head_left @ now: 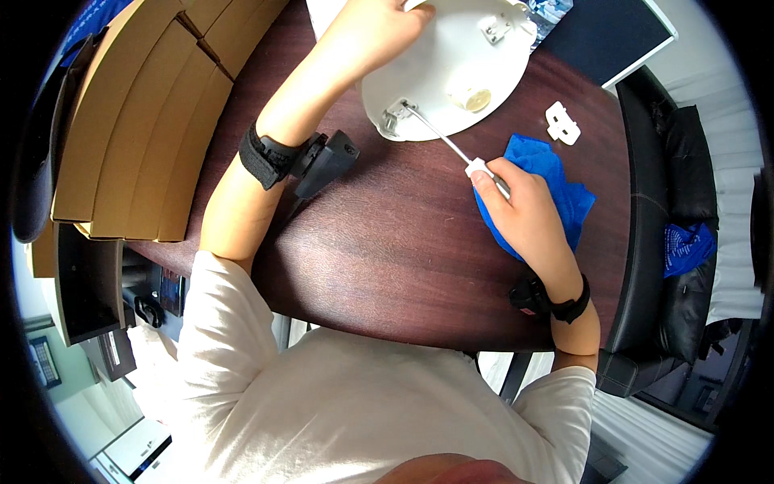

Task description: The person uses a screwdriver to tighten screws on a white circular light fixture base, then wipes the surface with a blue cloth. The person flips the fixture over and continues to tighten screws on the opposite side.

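A large white rounded plastic shell (435,81) lies on the table at the far side, its hollow face up. It has a small bracket (495,29) at the right, a fitting (393,118) at the near left and a round boss (476,98). My left hand (375,36) grips the shell's far left side, its fingertips partly cut off by the frame's top. In my right hand (520,206) is a screwdriver (447,140) with a white handle. Its tip meets the near-left fitting. Beneath the right hand lies a crumpled blue cloth (536,157).
A small white plastic piece (562,123) rests right of the shell. Cardboard boxes (153,129) line the table's left side. A dark panel (601,32) stands at the far right, near a black sofa (653,242). Each wrist wears a black strapped device (322,160).
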`<act>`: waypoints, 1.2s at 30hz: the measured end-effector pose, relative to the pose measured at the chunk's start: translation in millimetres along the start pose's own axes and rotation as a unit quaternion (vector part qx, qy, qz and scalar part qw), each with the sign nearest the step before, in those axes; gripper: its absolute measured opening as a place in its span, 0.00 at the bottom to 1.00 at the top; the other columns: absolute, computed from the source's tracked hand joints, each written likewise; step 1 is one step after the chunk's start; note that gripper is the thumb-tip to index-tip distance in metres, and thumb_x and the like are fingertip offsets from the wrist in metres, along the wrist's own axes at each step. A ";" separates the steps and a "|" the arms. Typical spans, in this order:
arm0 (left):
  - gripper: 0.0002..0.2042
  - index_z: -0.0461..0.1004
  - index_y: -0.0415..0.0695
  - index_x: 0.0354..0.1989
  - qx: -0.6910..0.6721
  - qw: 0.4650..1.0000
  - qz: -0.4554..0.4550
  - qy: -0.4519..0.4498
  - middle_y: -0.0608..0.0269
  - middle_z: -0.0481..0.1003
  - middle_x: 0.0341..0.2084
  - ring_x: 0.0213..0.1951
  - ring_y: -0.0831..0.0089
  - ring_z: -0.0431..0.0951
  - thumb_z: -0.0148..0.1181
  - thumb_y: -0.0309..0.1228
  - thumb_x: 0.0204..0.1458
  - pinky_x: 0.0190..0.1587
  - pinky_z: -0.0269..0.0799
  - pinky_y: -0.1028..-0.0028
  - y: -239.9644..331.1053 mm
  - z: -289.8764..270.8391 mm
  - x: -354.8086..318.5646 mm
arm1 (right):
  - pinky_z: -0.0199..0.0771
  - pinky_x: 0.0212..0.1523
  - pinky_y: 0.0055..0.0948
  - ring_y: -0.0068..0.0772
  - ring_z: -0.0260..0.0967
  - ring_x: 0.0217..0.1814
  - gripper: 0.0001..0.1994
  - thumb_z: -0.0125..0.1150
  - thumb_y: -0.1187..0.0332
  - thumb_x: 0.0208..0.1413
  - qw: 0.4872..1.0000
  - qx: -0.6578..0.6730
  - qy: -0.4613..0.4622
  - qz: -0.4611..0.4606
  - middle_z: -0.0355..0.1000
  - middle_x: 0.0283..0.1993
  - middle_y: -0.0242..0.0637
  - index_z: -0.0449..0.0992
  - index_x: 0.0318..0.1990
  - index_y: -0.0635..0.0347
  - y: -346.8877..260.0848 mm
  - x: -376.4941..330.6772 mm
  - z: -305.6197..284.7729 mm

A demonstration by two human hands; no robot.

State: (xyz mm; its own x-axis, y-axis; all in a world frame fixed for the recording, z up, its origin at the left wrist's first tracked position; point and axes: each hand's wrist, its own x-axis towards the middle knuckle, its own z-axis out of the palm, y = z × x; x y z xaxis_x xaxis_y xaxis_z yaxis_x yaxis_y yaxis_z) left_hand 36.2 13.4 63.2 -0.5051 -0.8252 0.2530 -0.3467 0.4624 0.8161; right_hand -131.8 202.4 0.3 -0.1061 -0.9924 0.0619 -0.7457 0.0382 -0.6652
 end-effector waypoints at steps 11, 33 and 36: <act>0.10 0.76 0.36 0.41 0.001 0.999 0.032 0.022 0.51 0.78 0.28 0.32 0.65 0.78 0.50 0.27 0.57 0.39 0.72 0.68 -0.6 4.5 -0.8 | 0.62 0.23 0.34 0.31 0.62 0.18 0.18 0.54 0.59 0.64 0.989 0.104 -0.084 0.065 0.64 0.18 0.45 0.71 0.31 0.67 15.5 5.9 7.7; 0.13 0.76 0.42 0.47 0.063 0.997 0.024 0.038 0.55 0.80 0.30 0.32 0.69 0.80 0.53 0.33 0.58 0.40 0.74 0.70 -11.7 10.3 4.4 | 0.46 0.10 0.15 0.10 0.46 0.11 0.16 0.42 0.57 0.70 0.898 0.326 -0.189 0.228 0.59 0.19 0.25 0.68 0.37 0.61 4.3 4.7 10.0; 0.11 0.76 0.39 0.44 0.035 0.999 0.005 0.029 0.54 0.79 0.28 0.31 0.67 0.79 0.52 0.30 0.57 0.39 0.73 0.69 4.6 9.0 -0.9 | 0.45 0.10 0.15 0.10 0.47 0.11 0.16 0.42 0.57 0.70 0.892 0.342 -0.185 0.229 0.59 0.20 0.25 0.68 0.37 0.61 6.9 2.7 12.7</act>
State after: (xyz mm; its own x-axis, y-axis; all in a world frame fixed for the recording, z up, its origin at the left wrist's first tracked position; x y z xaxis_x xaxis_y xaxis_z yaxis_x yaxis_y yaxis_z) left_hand 28.0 19.2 62.0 -0.4629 -0.8371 0.2915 -0.3974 0.4900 0.7759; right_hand -128.9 198.6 -13.5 0.0222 -0.8663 -0.4990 -0.0912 0.4953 -0.8639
